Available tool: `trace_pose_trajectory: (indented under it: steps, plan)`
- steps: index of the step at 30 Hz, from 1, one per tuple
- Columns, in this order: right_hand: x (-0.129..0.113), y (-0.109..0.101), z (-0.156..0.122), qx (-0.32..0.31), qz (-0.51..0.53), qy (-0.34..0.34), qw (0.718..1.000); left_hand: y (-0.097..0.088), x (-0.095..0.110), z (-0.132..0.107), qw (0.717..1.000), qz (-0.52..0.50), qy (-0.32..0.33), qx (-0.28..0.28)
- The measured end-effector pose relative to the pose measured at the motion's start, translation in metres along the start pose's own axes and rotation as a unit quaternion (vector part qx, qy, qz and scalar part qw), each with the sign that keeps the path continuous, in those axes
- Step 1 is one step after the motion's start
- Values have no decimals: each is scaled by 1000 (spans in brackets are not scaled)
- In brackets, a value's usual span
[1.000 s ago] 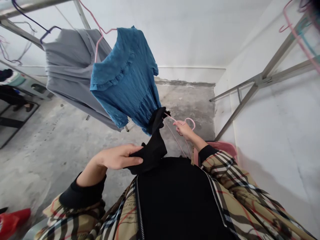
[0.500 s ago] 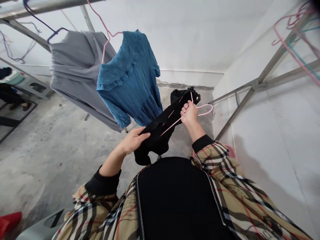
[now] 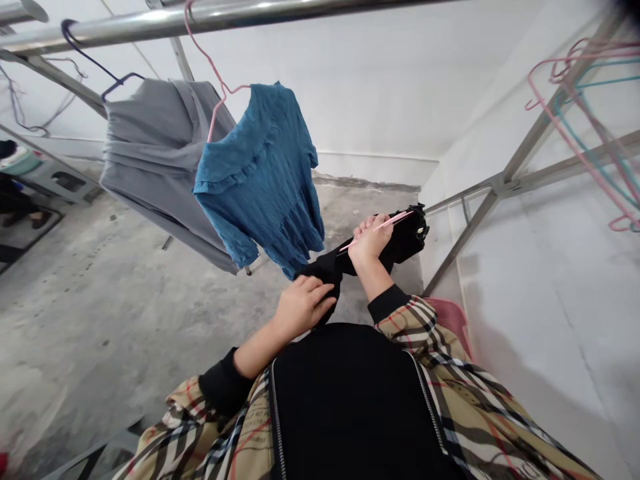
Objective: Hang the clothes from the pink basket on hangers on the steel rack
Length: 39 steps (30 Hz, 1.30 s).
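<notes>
A small black garment (image 3: 406, 237) stretches between my two hands in front of my chest. My left hand (image 3: 303, 305) pinches its lower end. My right hand (image 3: 371, 241) grips a thin pink hanger (image 3: 395, 221) together with the garment's upper part. Just left of my hands a blue ruffled top (image 3: 263, 177) hangs on a pink hanger from the steel rail (image 3: 210, 17) overhead. Behind the blue top a grey garment (image 3: 150, 160) hangs on a dark purple hanger.
Several empty pink and teal hangers (image 3: 583, 107) hang on the metal rack (image 3: 493, 190) at the right by the white wall. A pink basket (image 3: 453, 317) sits low at my right side. Bare concrete floor (image 3: 100, 293) spreads to the left.
Both hands have drawn closer together. My right hand turned the pink hanger flatter and the black garment bunched up between my hands. The view tilted up, showing the rail.
</notes>
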State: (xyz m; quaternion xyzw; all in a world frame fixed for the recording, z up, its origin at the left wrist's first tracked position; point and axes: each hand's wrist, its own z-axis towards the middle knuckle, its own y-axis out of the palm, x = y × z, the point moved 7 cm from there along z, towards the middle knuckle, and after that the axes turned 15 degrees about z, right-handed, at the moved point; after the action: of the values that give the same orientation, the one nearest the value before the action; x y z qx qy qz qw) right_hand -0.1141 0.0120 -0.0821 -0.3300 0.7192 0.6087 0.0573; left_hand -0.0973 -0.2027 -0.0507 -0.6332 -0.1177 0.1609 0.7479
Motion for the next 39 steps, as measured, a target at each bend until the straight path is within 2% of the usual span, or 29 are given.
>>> trace_pose_trajectory:
  steps: [2,3,5,8,11,13,15,16,18,19,20,22,24,27,30,33,36,39]
  plan:
    - [-6,9,-14,-3,-6,-23,1000,-7,-20,6,993,20,-65,95]
    - [-8,14,-21,-7,-8,-32,999,-5,-27,10,989,21,-93,112]
    - [-9,24,-35,-26,-11,-38,999,8,-35,20,988,-9,-126,89]
    - [-7,32,-48,-68,-36,-26,997,29,-34,29,983,-94,-152,43]
    - [-14,36,-52,-145,-111,0,983,30,-41,27,965,-155,-198,69]
    - [-26,39,-51,-242,-211,22,947,22,-54,21,951,-179,-231,98]
    - [-51,38,-44,-318,-334,-23,887,12,-70,14,941,-190,-253,119]
    - [-69,35,-35,-325,-392,-87,856,7,-77,10,938,-194,-258,124]
    - [-107,25,-12,-271,-483,-243,797,-2,-90,3,935,-201,-262,129]
    - [-119,20,1,-243,-522,-292,764,-6,-95,0,934,-204,-262,130]
    - [-125,15,15,-226,-552,-314,738,-9,-99,-4,933,-209,-261,133]
    - [-122,6,41,-233,-588,-295,716,-14,-105,-9,933,-214,-255,137]
    - [-114,2,59,-269,-584,-254,723,-19,-110,-12,935,-210,-250,135]
    - [-115,7,65,-300,-558,-237,736,-27,-117,-16,948,-191,-221,127]
    - [-128,18,63,-291,-549,-220,752,-34,-119,-19,966,-148,-179,113]
    - [-138,33,60,-281,-533,-195,774,-37,-121,-23,977,-83,-167,100]
    - [-146,48,47,-280,-520,-184,786,-33,-125,-28,977,-47,-182,100]
    - [-160,58,12,-296,-529,-159,780,-30,-138,-35,966,-28,-229,120]
